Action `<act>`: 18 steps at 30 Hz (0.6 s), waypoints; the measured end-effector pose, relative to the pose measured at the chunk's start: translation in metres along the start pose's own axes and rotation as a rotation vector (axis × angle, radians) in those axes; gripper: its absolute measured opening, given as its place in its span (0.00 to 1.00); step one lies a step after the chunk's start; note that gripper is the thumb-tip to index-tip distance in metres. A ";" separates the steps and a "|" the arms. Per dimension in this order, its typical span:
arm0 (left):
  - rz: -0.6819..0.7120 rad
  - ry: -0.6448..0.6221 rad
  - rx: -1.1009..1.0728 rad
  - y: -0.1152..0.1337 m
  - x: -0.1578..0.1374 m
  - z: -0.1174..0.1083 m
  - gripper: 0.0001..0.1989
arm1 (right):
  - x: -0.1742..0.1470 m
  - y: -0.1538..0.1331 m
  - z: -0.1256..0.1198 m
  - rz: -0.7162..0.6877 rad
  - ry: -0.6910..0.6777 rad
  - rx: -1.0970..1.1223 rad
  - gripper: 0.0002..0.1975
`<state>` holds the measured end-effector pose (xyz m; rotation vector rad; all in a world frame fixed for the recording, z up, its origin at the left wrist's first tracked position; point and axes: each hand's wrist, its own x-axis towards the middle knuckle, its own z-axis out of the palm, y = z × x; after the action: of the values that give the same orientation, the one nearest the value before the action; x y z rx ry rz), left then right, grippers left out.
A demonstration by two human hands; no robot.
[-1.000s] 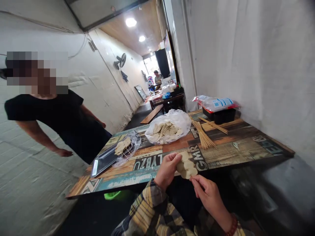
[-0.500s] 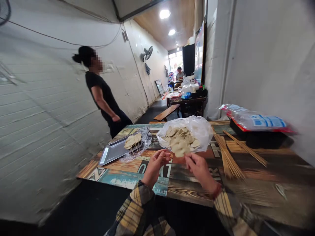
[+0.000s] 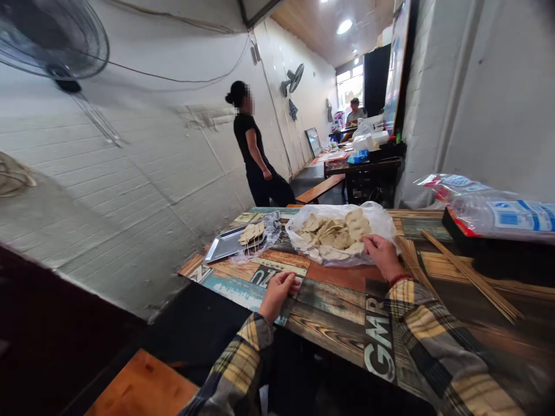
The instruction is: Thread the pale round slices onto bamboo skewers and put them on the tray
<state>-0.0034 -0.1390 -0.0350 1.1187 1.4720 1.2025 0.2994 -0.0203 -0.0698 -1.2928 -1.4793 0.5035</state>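
My right hand (image 3: pixel 382 255) is over the near right rim of a white plastic bag (image 3: pixel 381 222). Its thumb and fingers pinch a thin, flat beige slice (image 3: pixel 358 222). A heap of similar beige slices (image 3: pixel 332 232) fills the opened bag. My left hand (image 3: pixel 278 293) hovers above the table's near edge, away from the bag. Its fingers are curled together; whatever they may hold is too small to make out. Beyond it, skewered beige slices (image 3: pixel 251 233) lie at the right end of a metal tray (image 3: pixel 225 245), beside crumpled clear plastic.
Bundled bamboo skewers (image 3: pixel 414 263) and more loose skewers (image 3: pixel 472 276) lie right on the patterned wooden table (image 3: pixel 329 300). A black box (image 3: pixel 459 225) under plastic packaging stands at the far right. A person in black (image 3: pixel 251 144) is by the left wall. An orange stool (image 3: pixel 143 387) is below left.
My right hand has moved forward and right, to the bag, with the slice. My left hand is now farther from it. My view has turned left, and the person in black is farther away.
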 end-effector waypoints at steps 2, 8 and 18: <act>0.051 0.022 0.040 -0.008 -0.005 0.004 0.19 | -0.002 -0.003 0.007 -0.011 -0.048 0.010 0.14; 0.125 0.045 0.105 -0.016 -0.008 0.009 0.17 | -0.013 -0.020 0.024 -0.055 -0.052 0.051 0.23; 0.121 0.015 0.143 -0.016 -0.015 0.018 0.14 | -0.030 -0.033 0.017 -0.049 -0.012 0.019 0.23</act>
<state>0.0153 -0.1523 -0.0520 1.3140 1.5392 1.2056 0.2656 -0.0524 -0.0606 -1.2380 -1.5087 0.4931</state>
